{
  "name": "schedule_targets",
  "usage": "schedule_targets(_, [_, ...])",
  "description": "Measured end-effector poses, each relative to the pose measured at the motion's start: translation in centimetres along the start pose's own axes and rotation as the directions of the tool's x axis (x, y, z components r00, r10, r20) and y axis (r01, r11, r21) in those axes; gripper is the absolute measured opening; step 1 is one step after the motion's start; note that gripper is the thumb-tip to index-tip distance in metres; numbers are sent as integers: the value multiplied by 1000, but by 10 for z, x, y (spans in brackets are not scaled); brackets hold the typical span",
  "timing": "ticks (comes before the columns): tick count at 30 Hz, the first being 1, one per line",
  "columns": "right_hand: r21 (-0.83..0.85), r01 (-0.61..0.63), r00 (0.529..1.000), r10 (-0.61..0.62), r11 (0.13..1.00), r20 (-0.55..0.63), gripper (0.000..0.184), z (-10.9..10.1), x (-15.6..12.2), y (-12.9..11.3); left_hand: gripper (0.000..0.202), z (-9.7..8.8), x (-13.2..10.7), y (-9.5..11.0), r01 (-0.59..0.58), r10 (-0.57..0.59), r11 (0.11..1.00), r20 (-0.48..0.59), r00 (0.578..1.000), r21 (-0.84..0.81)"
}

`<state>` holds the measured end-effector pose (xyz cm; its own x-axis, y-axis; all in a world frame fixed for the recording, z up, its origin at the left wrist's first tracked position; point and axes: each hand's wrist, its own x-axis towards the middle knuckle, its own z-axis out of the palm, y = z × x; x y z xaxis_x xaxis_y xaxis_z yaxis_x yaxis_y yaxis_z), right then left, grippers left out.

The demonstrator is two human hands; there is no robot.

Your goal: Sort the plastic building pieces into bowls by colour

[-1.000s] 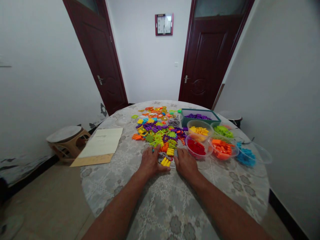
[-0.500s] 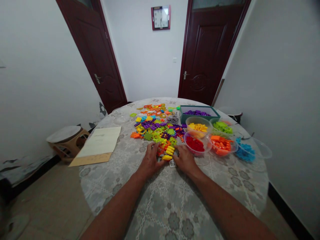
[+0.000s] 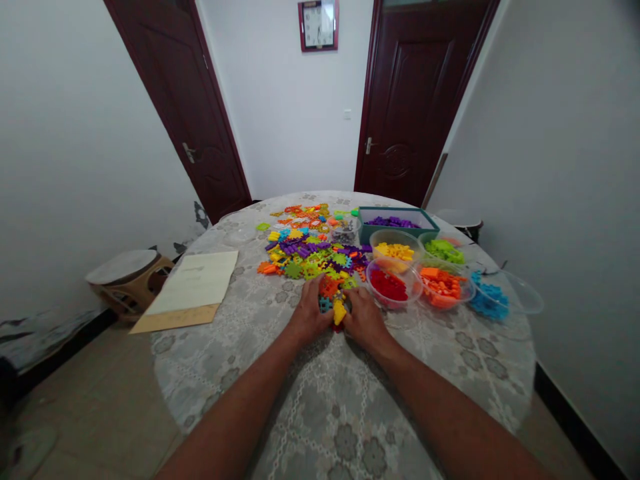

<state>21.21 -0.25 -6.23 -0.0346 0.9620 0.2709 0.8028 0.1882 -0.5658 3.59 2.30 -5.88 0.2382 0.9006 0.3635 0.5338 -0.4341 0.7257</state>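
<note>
A heap of coloured plastic building pieces point(image 3: 313, 250) lies on the round table point(image 3: 325, 400). My left hand point(image 3: 307, 317) and my right hand point(image 3: 365, 320) rest side by side at the heap's near edge. Both are cupped round a small cluster of pieces, with a yellow piece point(image 3: 339, 311) squeezed between them. The fingers of each hand curl inward against the cluster.
Right of the heap stand clear bowls of yellow point(image 3: 396, 248), red point(image 3: 391, 285), orange point(image 3: 443, 287), green point(image 3: 443, 250) and blue pieces point(image 3: 489, 300), and a teal box point(image 3: 397, 223) of purple ones. A paper sheet point(image 3: 193, 283) lies at the left. A stool point(image 3: 127, 277) stands beside the table.
Both hands have drawn together, closing the gap between them and pushing the yellow pieces into a tight cluster. The view has tilted down slightly.
</note>
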Motion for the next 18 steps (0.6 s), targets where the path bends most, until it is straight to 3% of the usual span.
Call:
schedule_targets(6, [-100, -76, 997, 78, 992, 15, 40, -1, 1, -14, 84, 2, 3, 3, 32, -31, 999, 39, 999, -7])
schedule_targets(12, [-136, -97, 994, 102, 986, 33, 25, 1, 3, -13, 93, -15, -6, 2, 26, -1, 994, 225, 974, -110])
schedule_targets(15, [-76, -73, 997, 76, 994, 32, 23, 1, 5, -6, 99, -10, -8, -2, -37, 50, 997, 219, 974, -64])
schedule_targets(18, [-26, -54, 998, 55, 998, 22, 20, 0, 7, 0, 95, 4, -7, -4, -86, 88, 996, 147, 985, -17])
